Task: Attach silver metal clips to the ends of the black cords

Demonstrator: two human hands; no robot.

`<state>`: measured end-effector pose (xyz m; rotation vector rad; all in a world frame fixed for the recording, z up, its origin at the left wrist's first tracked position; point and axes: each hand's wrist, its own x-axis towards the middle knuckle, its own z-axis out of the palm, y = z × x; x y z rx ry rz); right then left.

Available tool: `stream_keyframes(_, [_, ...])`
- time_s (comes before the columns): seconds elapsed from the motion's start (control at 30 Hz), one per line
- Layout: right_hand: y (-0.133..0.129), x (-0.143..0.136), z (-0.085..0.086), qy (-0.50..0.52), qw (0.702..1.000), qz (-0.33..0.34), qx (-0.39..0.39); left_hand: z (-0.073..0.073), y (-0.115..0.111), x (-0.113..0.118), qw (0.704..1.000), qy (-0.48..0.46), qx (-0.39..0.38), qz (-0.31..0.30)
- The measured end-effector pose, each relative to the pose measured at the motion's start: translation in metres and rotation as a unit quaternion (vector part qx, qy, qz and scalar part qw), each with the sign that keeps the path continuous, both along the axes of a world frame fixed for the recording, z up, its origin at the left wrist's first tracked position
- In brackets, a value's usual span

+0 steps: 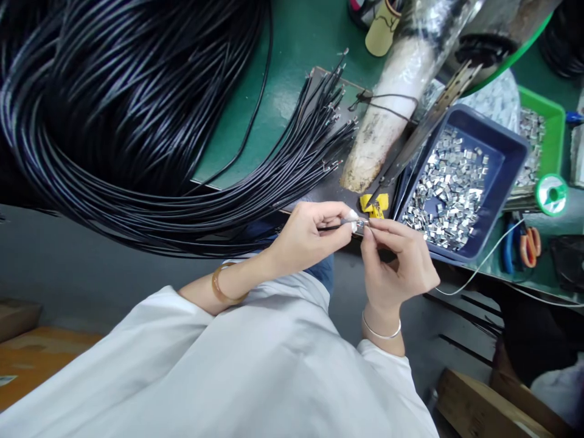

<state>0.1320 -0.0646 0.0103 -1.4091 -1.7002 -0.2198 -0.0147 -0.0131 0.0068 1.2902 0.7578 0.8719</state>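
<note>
My left hand [314, 234] is closed in a pinch round a black cable [331, 228], close to its end. A white covering wraps one of its fingertips. At the cable's tip sits a small silvery metal connector [361, 224]. My right hand [396, 255] pinches the connector's far end between thumb and fingers, so the two hands almost meet. Its exact shape is partly hidden by the fingertips. Just beyond the hands lies a yellow piece [375, 204] on the bench edge. To their left rests a bundle of black cables [255, 194] with stripped ends.
A dark blue bin [502, 176] of small metal shells stands right of my hands, with a green bin [554, 121] behind. A wrapped white roll [387, 115] slants above. Pliers [529, 246] and a solder spool [552, 194] lie right. Coiled cable [137, 91] fills the left.
</note>
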Motion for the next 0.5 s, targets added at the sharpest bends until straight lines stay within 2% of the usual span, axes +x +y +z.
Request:
stream_keyframes(0.13, [0.004, -0.002, -0.006, -0.001, 1.0, -0.014, 0.013, 0.0, 0.002, 0.004, 0.999, 0.013, 0.022, 0.039])
stream_keyframes(0.37, [0.01, -0.001, -0.005, 0.11, 0.992, 0.004, -0.062, -0.009, 0.004, 0.009, 0.996, 0.03, 0.039, 0.081])
stream_keyframes(0.5, [0.009, 0.002, -0.004, 0.168, 0.98, 0.026, -0.103, -0.01, 0.003, 0.008, 0.998, 0.02, 0.023, 0.056])
